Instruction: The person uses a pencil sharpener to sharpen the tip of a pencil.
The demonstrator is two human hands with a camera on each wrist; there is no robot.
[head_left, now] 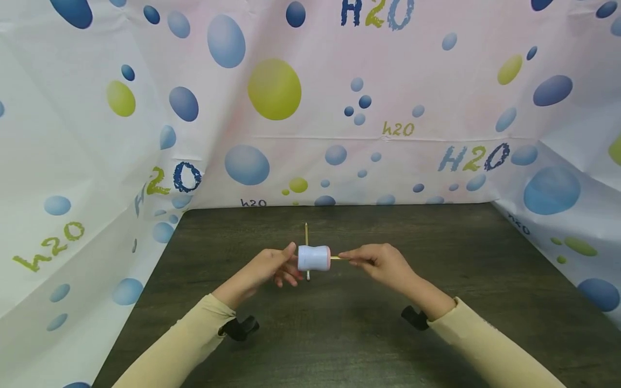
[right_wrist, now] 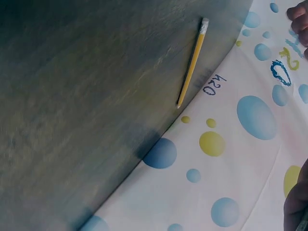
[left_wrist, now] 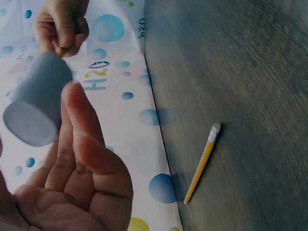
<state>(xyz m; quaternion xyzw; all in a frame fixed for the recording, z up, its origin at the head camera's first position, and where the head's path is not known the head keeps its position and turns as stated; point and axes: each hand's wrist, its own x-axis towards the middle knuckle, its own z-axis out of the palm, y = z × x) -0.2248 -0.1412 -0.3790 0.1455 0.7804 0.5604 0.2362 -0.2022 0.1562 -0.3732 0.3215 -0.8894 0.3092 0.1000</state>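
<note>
Fingers (head_left: pixel 286 265) of the left hand grip a pale cylinder (head_left: pixel 314 258), right fingers (head_left: pixel 361 257) pinching its half-hidden pencil (head_left: pixel 339 258).

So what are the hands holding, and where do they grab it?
The left hand grips the pale blue cylinder-shaped sharpener by its left end. The right hand pinches a thin yellow pencil by the shaft sticking out of the sharpener's right end.

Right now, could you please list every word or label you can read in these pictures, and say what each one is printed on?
"H2O", large, on the backdrop sheet at top centre, at left and at right.
"h2o", small, on the same sheet at centre, low centre and far left.
The light blue cylinder and the yellow pencil on the table show no readable text.
</note>
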